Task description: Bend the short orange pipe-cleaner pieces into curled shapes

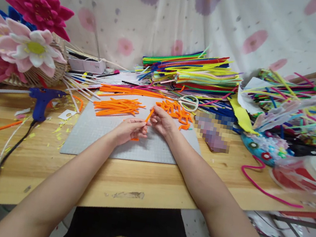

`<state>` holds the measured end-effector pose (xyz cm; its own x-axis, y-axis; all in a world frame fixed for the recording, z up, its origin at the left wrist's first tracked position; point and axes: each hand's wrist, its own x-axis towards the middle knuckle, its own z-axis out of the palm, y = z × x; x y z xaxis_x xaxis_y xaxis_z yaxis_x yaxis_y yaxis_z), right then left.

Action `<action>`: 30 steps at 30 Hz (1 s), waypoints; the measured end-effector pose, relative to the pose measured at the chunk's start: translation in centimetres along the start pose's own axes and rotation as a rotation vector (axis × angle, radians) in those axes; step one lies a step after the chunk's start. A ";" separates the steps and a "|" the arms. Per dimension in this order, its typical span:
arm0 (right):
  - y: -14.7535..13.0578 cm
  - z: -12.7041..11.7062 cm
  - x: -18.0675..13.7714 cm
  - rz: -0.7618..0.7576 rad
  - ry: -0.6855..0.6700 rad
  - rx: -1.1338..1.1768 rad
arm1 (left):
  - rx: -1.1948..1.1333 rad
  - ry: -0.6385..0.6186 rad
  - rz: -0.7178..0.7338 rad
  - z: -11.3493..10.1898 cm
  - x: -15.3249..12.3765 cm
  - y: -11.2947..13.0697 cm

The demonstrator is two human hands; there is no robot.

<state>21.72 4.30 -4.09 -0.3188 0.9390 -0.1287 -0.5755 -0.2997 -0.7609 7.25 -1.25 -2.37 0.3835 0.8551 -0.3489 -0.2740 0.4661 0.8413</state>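
An orange pipe cleaner is pinched between both hands above the grey cutting mat. My left hand grips its lower end with thumb and forefinger. At its upper end, the fingertips of my right hand are closed on it. A pile of straight, cut orange pipe cleaners lies on the mat to the left. Bent orange pipe cleaner shapes lie heaped just beyond my right hand. A small orange piece shows beneath my left hand.
White-handled scissors lie behind the mat. A blue glue gun with its black cord stands on the left. Bundles of coloured pipe cleaners fill the back. Felt-like flowers stand at far left, and a plastic tub sits at right.
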 end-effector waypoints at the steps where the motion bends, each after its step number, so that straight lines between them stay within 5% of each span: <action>1: 0.0 0.0 0.0 -0.009 -0.006 -0.003 | -0.001 -0.008 -0.004 0.0 0.0 0.0; 24: 0.9 0.3 0.3 -0.150 0.138 -0.149 | 0.080 -0.007 -0.109 -1.0 0.0 1.0; 27: 0.9 0.2 0.1 -0.182 0.096 -0.361 | 0.213 0.078 -0.020 -2.3 -0.4 2.1; 30: 1.1 0.0 0.0 -0.294 0.058 -0.653 | 0.530 0.329 0.113 -4.2 -0.8 3.0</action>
<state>21.08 3.96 -4.95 -0.1685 0.9783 0.1206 -0.0573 0.1124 -0.9920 2.39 0.43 -1.32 0.0637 0.9568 -0.2836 0.2096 0.2650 0.9412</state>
